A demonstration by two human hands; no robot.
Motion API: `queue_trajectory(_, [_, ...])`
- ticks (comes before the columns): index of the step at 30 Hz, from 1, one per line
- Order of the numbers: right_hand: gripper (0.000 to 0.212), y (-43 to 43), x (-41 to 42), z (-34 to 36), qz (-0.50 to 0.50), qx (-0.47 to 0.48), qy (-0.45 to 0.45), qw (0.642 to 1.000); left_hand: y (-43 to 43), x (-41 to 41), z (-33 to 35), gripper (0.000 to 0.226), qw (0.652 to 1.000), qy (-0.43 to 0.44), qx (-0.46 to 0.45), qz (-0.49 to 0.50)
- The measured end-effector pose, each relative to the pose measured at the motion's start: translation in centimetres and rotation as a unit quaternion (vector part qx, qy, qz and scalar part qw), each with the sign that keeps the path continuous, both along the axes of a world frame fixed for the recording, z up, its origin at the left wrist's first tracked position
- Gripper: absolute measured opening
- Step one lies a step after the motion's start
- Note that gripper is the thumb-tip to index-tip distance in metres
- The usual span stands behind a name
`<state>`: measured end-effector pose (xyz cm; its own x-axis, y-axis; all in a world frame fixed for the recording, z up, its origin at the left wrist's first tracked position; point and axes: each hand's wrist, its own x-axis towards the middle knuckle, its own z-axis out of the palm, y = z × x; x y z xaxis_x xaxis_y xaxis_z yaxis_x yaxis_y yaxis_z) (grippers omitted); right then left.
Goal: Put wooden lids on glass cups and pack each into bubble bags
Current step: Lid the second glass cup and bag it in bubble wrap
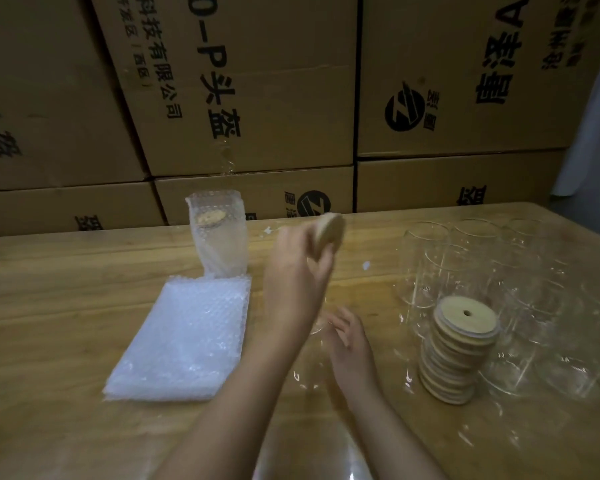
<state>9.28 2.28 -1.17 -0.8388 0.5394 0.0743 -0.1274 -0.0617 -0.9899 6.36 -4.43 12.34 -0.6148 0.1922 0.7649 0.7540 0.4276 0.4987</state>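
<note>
Lid raised in left hand, cup low by the right

Left hand [298, 271] pinches a wooden lid [329, 232] by its rim, disc tilted nearly on edge, well above the table [66, 271]. The faint glass cup [309, 355] sits below the lid and nearer the person, touching the right hand [349, 341]. That hand's fingers lie loosely bent against the glass; real grip or not, can't tell. Likely next: lid levelled, brought down and back to the mouth.
</note>
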Motion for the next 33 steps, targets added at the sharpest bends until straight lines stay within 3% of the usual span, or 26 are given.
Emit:
queue_trajectory(2, [0.033, 0.2, -0.2, -0.3, 0.004, -0.018, -0.002, 1.000, -1.4, -2.0, 0.3, 0.037, 0.994, -0.077, 0.054, 0.047])
queue_trajectory(5, [0.036, 0.2, -0.3, -0.2, 0.000, -0.021, -0.007, 1.000, -2.2, -3.9, 0.1, 0.048, 0.988, -0.137, 0.042, 0.063])
queue_trajectory(10, [0.030, 0.3, -0.2, -0.2, 0.001, -0.013, -0.013, 1.000, -2.0, -5.9, -1.1, 0.021, 0.975, -0.206, 0.074, 0.029])
queue_trajectory(15, [0.030, 0.3, -0.2, 0.0, 0.005, -0.012, -0.009, 1.000, -1.6, -6.9, -1.6, 0.037, 0.977, -0.209, 0.034, 0.027])
queue_trajectory(20, [0.034, 0.4, 0.2, -0.1, 0.015, -0.024, 0.002, 1.000, -1.5, -7.2, -2.4, 0.037, 0.990, -0.068, -0.124, 0.008])
queue_trajectory(22, [0.034, 0.5, 0.4, -0.1, 0.025, -0.039, 0.010, 0.999, -1.8, -6.9, -2.9, 0.054, 0.989, -0.056, -0.134, -0.005])
queue_trajectory(25, [0.033, 0.6, 0.8, 0.0, 0.039, -0.058, 0.020, 0.997, -1.9, -6.9, -3.6, 0.063, 0.991, -0.070, -0.109, -0.024])
queue_trajectory(29, [0.035, 0.7, 1.2, 0.1, 0.038, -0.078, 0.026, 0.996, -1.6, -6.6, -3.9, 0.048, 0.982, -0.165, -0.031, -0.090])
queue_trajectory(33, [0.034, 0.9, 1.2, 0.3, 0.027, -0.090, 0.033, 0.995, -1.2, -5.9, -4.5, 0.083, 0.965, -0.226, -0.015, -0.129])
